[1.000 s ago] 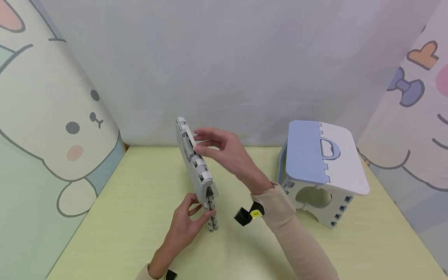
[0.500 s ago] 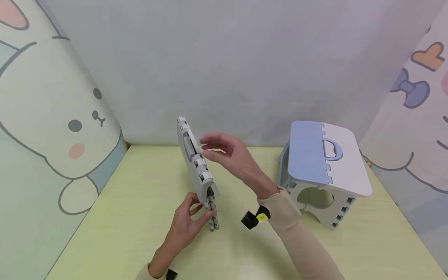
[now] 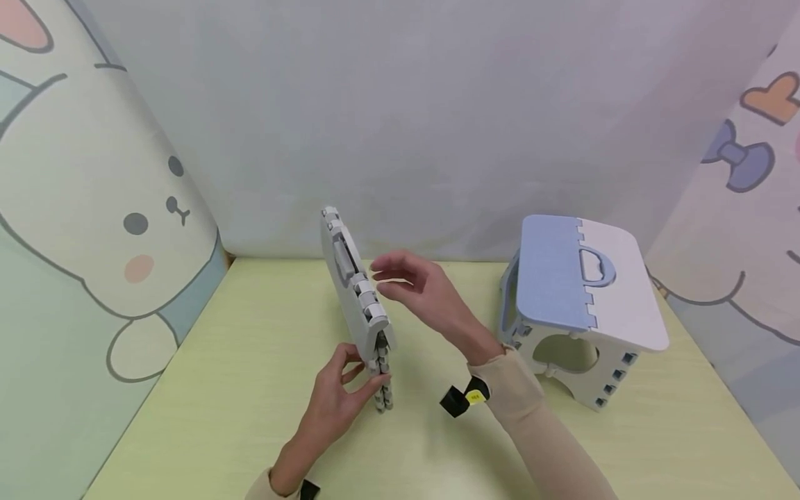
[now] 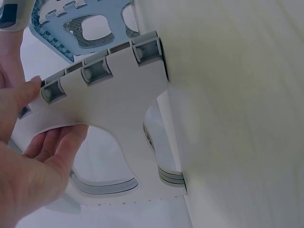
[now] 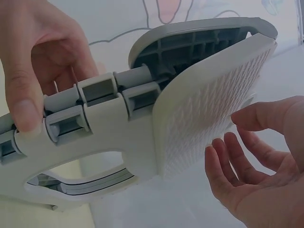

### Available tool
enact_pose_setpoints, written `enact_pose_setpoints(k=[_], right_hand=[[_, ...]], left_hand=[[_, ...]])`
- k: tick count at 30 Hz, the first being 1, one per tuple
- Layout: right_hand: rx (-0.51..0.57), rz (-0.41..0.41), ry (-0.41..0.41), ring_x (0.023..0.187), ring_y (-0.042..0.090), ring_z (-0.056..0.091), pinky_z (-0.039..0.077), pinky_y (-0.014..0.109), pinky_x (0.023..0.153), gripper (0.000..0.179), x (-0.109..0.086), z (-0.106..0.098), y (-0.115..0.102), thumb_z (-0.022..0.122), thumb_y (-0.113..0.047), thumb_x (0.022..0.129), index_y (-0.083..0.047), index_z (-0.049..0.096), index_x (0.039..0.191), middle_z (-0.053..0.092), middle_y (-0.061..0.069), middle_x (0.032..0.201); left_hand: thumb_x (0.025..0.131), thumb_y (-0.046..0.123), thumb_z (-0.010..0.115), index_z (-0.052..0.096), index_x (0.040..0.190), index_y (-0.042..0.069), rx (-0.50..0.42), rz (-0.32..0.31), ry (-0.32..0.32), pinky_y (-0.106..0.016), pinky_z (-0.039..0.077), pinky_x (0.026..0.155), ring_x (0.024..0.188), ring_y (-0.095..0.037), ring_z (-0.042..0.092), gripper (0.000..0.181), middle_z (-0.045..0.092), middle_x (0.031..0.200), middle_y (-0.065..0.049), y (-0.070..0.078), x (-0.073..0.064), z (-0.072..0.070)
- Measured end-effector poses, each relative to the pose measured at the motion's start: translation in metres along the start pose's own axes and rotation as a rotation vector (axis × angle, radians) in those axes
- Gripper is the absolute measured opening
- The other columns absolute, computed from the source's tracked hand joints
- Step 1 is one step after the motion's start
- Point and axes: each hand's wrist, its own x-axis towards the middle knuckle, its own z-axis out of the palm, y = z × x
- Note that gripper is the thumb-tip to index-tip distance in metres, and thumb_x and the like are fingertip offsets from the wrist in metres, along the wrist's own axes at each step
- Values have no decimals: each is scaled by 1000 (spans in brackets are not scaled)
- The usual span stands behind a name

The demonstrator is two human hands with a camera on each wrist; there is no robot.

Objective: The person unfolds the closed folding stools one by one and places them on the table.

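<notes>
A folded grey-white step stool (image 3: 351, 298) stands on edge, its top panels upright and leaning. My left hand (image 3: 336, 401) grips its near leg section. The left wrist view shows several fingers through the cut-out of the leg panel (image 4: 123, 95), the thumb over the hinged edge. My right hand (image 3: 425, 292) hovers right of the stool's upper part, fingers loosely bent around nothing. From the right wrist, those fingertips appear in front of the textured top panel (image 5: 209, 109); a gap shows in the head view. The panels part slightly at the near end.
At the right, an unfolded blue and white step stool (image 3: 553, 271) with a carry handle (image 3: 605, 267) stands on the yellow-green table (image 3: 250, 319). A pale cloth backdrop (image 3: 400, 125) rises behind, with cartoon-printed panels (image 3: 94, 208) on both sides.
My right hand has come off the folded stool's top edge and drawn back right and slightly down. The left hand keeps its grip. The whole head view has shifted slightly.
</notes>
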Motion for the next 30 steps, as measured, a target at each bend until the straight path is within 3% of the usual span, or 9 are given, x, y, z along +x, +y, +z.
enact_pose_setpoints(k=[5,12,30], right_hand=[[-3,26,0,122,25,62,52,38,103,29,-5,0,5,65,-2,100,-3,62,128,62,12,129],[-15,56,-6,122,27,62,53,37,102,29,-10,-1,14,65,-2,100,-2,62,129,61,15,131],[-33,150,-30,126,33,60,54,41,100,31,-26,-5,37,67,-7,100,-5,60,131,58,19,136]], left_hand=[[81,5,88,56,117,9,1,18,7,-39,58,93,110,-24,68,48,65,113,0,0,0,1],[81,5,87,56,118,9,5,-12,7,-47,57,93,112,-25,67,49,65,114,1,1,0,1],[80,3,88,55,120,6,4,-39,-2,-45,56,94,115,-28,67,52,64,115,-2,3,0,0]])
